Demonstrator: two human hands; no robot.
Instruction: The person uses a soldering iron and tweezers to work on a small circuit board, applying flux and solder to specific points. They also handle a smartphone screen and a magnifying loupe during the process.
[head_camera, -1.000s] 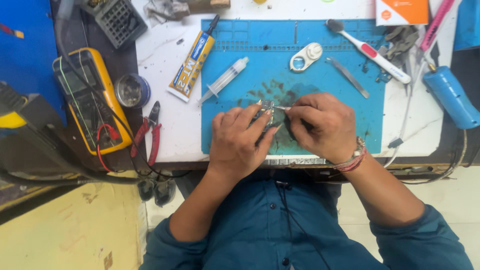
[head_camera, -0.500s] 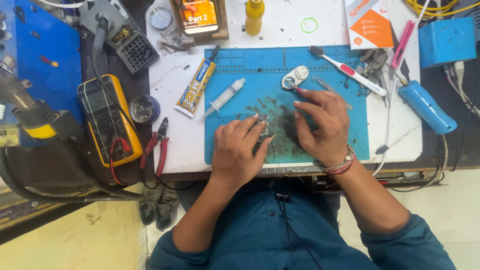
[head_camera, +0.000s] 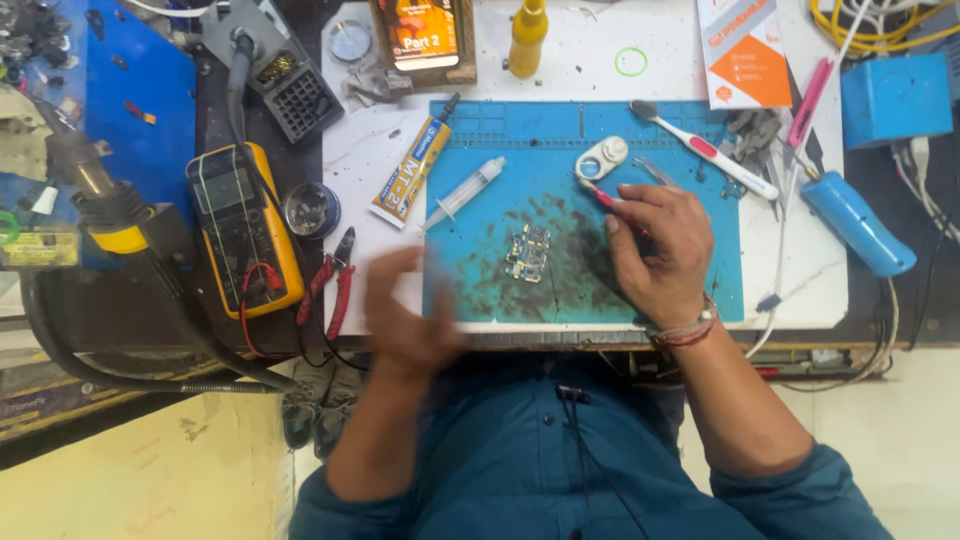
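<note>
A small circuit board (head_camera: 529, 253) lies alone on the stained blue work mat (head_camera: 690, 150), between my two hands. My right hand (head_camera: 658, 250) rests on the mat just right of the board and holds a thin red-tipped tool (head_camera: 606, 197) that points toward a small white round case (head_camera: 601, 161). My left hand (head_camera: 405, 310) is blurred at the mat's lower left corner, fingers spread, nothing in it. A syringe (head_camera: 465, 193) and a glue tube (head_camera: 414, 170) lie up-left of the board.
A yellow multimeter (head_camera: 243, 227) and red-handled pliers (head_camera: 333, 285) sit left of the mat. A toothbrush (head_camera: 705, 148), tweezers, a blue handheld tool (head_camera: 857, 225) and cables are at the right. A yellow bottle (head_camera: 527, 38) and a phone in a wooden stand (head_camera: 422, 38) stand at the back.
My left hand has let go of the board and pulled back toward the near left. My right hand has shifted right and up with the red-tipped tool. The view has widened.
</note>
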